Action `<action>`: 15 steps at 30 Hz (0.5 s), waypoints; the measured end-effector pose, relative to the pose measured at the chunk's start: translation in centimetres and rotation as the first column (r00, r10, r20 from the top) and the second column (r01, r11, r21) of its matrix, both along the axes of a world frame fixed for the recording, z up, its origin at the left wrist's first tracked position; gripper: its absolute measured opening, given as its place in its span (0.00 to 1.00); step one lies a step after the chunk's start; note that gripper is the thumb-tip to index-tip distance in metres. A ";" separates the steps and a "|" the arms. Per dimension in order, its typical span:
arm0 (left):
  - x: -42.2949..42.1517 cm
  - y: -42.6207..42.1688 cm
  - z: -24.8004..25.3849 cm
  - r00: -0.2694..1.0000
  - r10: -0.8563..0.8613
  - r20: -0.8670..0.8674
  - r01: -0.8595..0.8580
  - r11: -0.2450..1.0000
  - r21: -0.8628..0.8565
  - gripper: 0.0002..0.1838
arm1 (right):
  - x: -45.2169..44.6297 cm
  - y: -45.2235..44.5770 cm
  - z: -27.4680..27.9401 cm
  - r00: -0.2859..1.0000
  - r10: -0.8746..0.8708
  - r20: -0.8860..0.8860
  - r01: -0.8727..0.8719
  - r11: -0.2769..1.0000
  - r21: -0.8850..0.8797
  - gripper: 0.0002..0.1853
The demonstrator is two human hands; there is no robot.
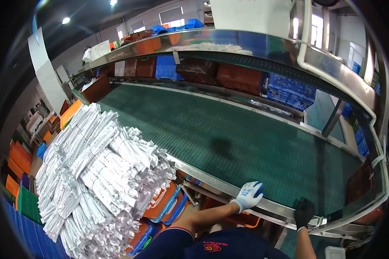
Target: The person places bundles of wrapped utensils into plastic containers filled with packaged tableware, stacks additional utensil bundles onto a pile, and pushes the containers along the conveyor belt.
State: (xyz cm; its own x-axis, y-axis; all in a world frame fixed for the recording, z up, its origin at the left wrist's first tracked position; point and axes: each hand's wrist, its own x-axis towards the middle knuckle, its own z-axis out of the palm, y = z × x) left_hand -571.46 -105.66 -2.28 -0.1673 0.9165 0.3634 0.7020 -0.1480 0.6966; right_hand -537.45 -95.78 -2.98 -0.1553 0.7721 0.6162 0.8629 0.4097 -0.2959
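My left hand (249, 195), in a white glove with blue print and blue fingertips, rests on the metal edge rail (216, 183) of a green conveyor belt (212, 134). Its fingers lie stretched over the rail toward the belt, holding nothing. Farther right, my right hand (304, 211) wears a black glove and leans on the same rail. Its dark fingers reach onto the belt surface, and I see nothing in them. To the left of my left arm rises a big pile of bundled white paper-like strips (103, 168).
An upper metal shelf (181, 43) curves above the belt's far side, with brown and blue crates (166, 67) beneath it. A brown bin (95, 89) stands at the belt's far left end. Orange and blue crates (164, 203) are beside the pile. A white pipe (324, 71) bends down at right.
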 end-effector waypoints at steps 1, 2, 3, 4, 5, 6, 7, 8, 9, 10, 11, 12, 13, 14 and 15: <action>-0.7 -0.5 0.2 0.999 -0.028 -0.018 0.027 0.998 -0.049 0.28 | -0.2 -0.1 0.0 0.999 -0.038 -0.010 0.038 0.999 0.001 0.17; -1.3 -0.8 0.3 0.998 -0.056 -0.035 0.052 0.994 -0.099 0.27 | -0.3 0.0 -0.2 0.999 -0.040 -0.013 0.040 0.999 0.003 0.17; -1.7 -1.3 0.9 0.999 -0.036 -0.034 0.035 0.999 -0.017 0.24 | -0.3 -0.1 -0.1 0.999 -0.054 -0.003 0.054 0.998 -0.011 0.17; -2.0 -1.7 1.5 0.999 -0.037 -0.031 0.036 0.999 -0.019 0.24 | -0.3 -0.1 -0.1 0.998 -0.068 0.010 0.068 0.997 -0.026 0.16; -2.3 -1.8 2.1 0.994 -0.078 0.071 0.084 0.993 -0.087 0.22 | -0.1 -0.2 0.0 0.998 -0.069 0.015 0.069 0.997 -0.030 0.16; -2.7 -2.0 3.8 0.979 -0.110 0.171 0.136 0.980 -0.148 0.20 | -0.4 -0.2 0.4 0.996 -0.081 0.031 0.081 0.997 -0.009 0.16; -2.9 -2.5 7.2 0.944 -0.206 0.257 0.219 0.976 -0.022 0.20 | -0.7 -0.3 0.4 0.995 -0.092 0.048 0.092 0.996 0.008 0.16; -2.8 -3.4 11.8 0.892 -0.305 0.334 0.286 0.952 0.105 0.19 | -0.6 -0.2 0.1 0.994 -0.092 0.053 0.093 0.996 -0.005 0.16; -2.9 -4.6 16.7 0.840 -0.413 0.352 0.349 0.908 0.233 0.20 | -0.3 0.2 -0.2 0.994 -0.095 0.054 0.096 0.995 -0.018 0.15; -3.5 -5.7 21.5 0.780 -0.513 0.359 0.394 0.847 0.357 0.21 | 0.0 0.4 -0.5 0.994 -0.096 0.059 0.098 0.995 -0.035 0.15; -4.6 -6.1 25.5 0.709 -0.649 0.275 0.498 0.737 0.457 0.27 | -0.1 0.4 -0.4 0.997 -0.074 0.000 0.074 0.994 -0.077 0.15; -5.4 -7.4 29.2 0.350 -0.747 0.566 0.574 0.648 0.500 0.32 | -0.7 0.2 0.6 0.997 -0.065 0.030 0.068 0.990 -0.122 0.15; -7.7 -8.5 33.2 0.245 -0.723 0.646 0.686 0.601 0.411 0.35 | -0.6 -0.3 1.3 0.996 -0.058 0.064 0.068 0.983 -0.170 0.15; -7.4 -8.8 34.6 0.142 -0.832 0.537 0.560 0.515 0.649 0.35 | -0.1 0.3 -0.1 0.998 -0.023 -0.050 0.017 0.994 -0.108 0.13; -8.0 -10.3 36.9 0.248 -0.879 0.408 0.527 0.475 0.704 0.37 | -0.4 0.3 0.1 0.999 -0.043 -0.001 0.043 0.993 -0.112 0.13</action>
State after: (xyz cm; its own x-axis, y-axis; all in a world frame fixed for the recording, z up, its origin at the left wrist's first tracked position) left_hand -579.51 -115.94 34.61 0.1467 0.5974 0.7884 -0.4702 -0.6591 0.5869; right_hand -537.81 -95.48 -2.88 -0.1189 0.8424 0.5255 0.8778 0.3365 -0.3408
